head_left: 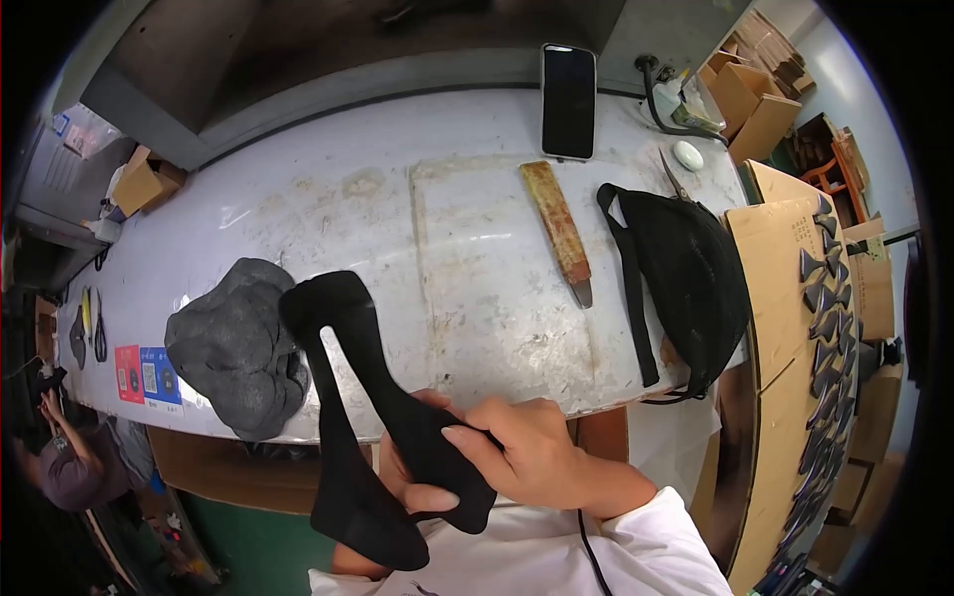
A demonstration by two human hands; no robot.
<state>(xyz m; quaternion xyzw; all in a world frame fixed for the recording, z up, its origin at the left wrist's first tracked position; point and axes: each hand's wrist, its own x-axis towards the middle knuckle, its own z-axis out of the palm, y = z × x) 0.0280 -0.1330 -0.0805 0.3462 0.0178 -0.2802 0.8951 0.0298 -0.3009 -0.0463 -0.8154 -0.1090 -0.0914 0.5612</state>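
A black piece, flat and forked into two legs, is nearest the camera, held over the front edge of the worktop, to the right of the grey lump. Its joined end points away from the person and overlaps the lump's right side in this view; whether the two touch, I cannot tell. Both legs reach nearer the person than the lump does.

The left hand, nearer the person than the lump and to its right, comes up between the legs. Its thumb is pressed on the front of the right leg near the end, with the other fingers mostly hidden behind. The right hand, farther right of the lump, pinches the outer edge of that same leg, thumb on the front and fingers bent.

Just left of the lump are a red card and a blue card. Well to its right and farther back is a wrapped tool, its grey tip toward the person. The phone is right of the lump too, much farther back. A black bag sits far to the lump's right.
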